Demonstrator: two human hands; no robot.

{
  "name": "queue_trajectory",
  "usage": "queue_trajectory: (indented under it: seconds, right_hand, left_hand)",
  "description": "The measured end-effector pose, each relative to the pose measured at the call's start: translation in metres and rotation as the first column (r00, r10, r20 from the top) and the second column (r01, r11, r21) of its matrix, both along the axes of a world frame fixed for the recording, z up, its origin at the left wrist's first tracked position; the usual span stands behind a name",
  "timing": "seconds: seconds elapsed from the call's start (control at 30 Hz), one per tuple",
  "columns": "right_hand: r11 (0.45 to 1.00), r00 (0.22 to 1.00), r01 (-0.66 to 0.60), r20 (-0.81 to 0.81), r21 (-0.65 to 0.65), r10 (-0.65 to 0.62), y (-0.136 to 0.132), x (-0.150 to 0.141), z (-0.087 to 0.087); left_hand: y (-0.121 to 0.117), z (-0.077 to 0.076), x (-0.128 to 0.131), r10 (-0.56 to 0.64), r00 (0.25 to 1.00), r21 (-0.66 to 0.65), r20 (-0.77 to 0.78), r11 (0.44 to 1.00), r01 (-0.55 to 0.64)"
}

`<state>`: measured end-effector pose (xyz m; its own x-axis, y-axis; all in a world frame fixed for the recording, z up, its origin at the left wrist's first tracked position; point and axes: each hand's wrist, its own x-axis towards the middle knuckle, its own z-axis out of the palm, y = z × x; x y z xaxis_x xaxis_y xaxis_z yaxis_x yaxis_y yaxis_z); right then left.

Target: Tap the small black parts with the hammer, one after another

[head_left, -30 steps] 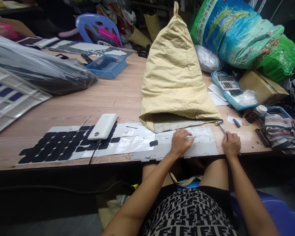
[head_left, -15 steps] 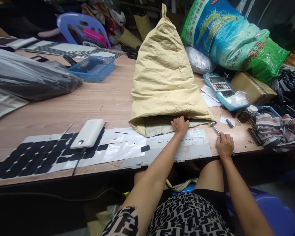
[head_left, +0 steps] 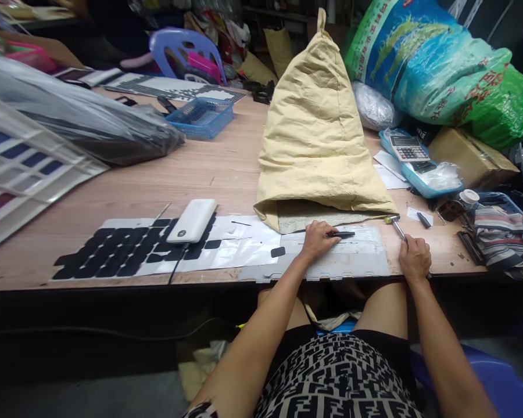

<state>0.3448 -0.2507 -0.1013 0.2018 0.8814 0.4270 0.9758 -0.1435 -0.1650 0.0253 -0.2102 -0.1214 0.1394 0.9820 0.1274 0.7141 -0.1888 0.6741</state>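
My left hand (head_left: 319, 239) is closed on a slim black piece (head_left: 344, 234), which sticks out to the right over the pale, clear-covered sheet (head_left: 353, 264) at the table's front edge. The exact kind of this piece is too small to tell. Just beyond lies a cream cloth bag (head_left: 311, 145), its open mouth facing me. Farther right, my right hand (head_left: 415, 258) grips the handle of a small hammer (head_left: 398, 228). The yellowish hammer head rests by the bag's right corner.
Black rounded pieces (head_left: 108, 249) lie in rows on white sheets to the left, with a white power bank (head_left: 192, 220) on them. A blue basket (head_left: 203, 119) stands behind. On the right are a calculator (head_left: 407, 149), a striped cloth (head_left: 503, 241) and a large printed sack (head_left: 431, 69).
My left hand has come out of the bag's mouth towards me, with the slim black piece now in its fingers. My right hand still holds the hammer. The view has shifted left.
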Motion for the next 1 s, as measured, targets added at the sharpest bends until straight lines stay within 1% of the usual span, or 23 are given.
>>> queue_trajectory:
  seconds: [0.1, 0.17, 0.23, 0.3, 0.37, 0.43, 0.5, 0.57, 0.63, 0.77, 0.87, 0.93, 1.0]
  right_hand:
    - [0.999, 0.992, -0.046, -0.115, 0.011, 0.047, -0.006, -0.007, 0.006]
    - [0.993, 0.964, -0.114, -0.236, 0.043, 0.121, -0.014, -0.019, 0.011]
    - [0.971, 0.896, -0.232, -0.377, 0.055, 0.236, -0.023, -0.039, 0.016]
    - [0.934, 0.801, -0.355, -0.499, 0.048, 0.33, -0.032, -0.061, 0.022]
    - [0.9, 0.732, -0.432, -0.565, 0.049, 0.382, -0.039, -0.083, 0.026]
    - [0.878, 0.695, -0.474, -0.585, 0.064, 0.418, -0.043, -0.099, 0.028]
    - [0.866, 0.689, -0.496, -0.581, 0.059, 0.434, -0.045, -0.109, 0.026]
    - [0.863, 0.698, -0.504, -0.571, 0.036, 0.432, -0.045, -0.111, 0.023]
    - [0.872, 0.712, -0.49, -0.564, 0.028, 0.418, -0.045, -0.109, 0.022]
    - [0.906, 0.725, -0.417, -0.574, 0.074, 0.38, -0.045, -0.1, 0.024]
    - [0.902, 0.723, -0.427, -0.572, 0.069, 0.386, -0.047, -0.098, 0.025]
    - [0.892, 0.722, -0.449, -0.568, 0.048, 0.394, -0.048, -0.098, 0.023]
    - [0.894, 0.729, -0.447, -0.564, 0.036, 0.387, -0.047, -0.095, 0.02]
  left_hand:
    - [0.004, 0.0, 0.0, -0.006, 1.0, -0.003, 0.007, 1.0, 0.006]
    - [0.006, 0.0, 0.0, -0.005, 1.0, -0.008, 0.01, 1.0, 0.005]
    - [0.006, 0.0, 0.0, 0.002, 1.0, -0.02, 0.016, 1.0, -0.001]
    - [0.006, 0.001, 0.0, 0.011, 1.0, -0.039, 0.027, 0.999, -0.01]
    - [0.006, 0.002, 0.0, 0.024, 0.999, -0.06, 0.038, 0.998, -0.022]
    - [0.007, 0.002, 0.001, 0.035, 0.998, -0.069, 0.048, 0.997, -0.031]
    - [0.007, 0.003, 0.001, 0.045, 0.998, -0.073, 0.054, 0.996, -0.041]
    - [0.008, 0.003, 0.002, 0.056, 0.997, -0.077, 0.056, 0.996, -0.052]
    - [0.008, 0.003, 0.002, 0.062, 0.997, -0.079, 0.055, 0.995, -0.057]
    - [0.008, 0.001, 0.002, 0.058, 0.996, -0.067, 0.062, 0.996, -0.054]
    - [0.008, -0.001, 0.002, 0.057, 0.996, -0.059, 0.065, 0.997, -0.053]
    - [0.007, -0.001, 0.002, 0.056, 0.997, -0.057, 0.06, 0.997, -0.053]
    - [0.008, -0.001, 0.002, 0.056, 0.997, -0.057, 0.053, 0.997, -0.053]
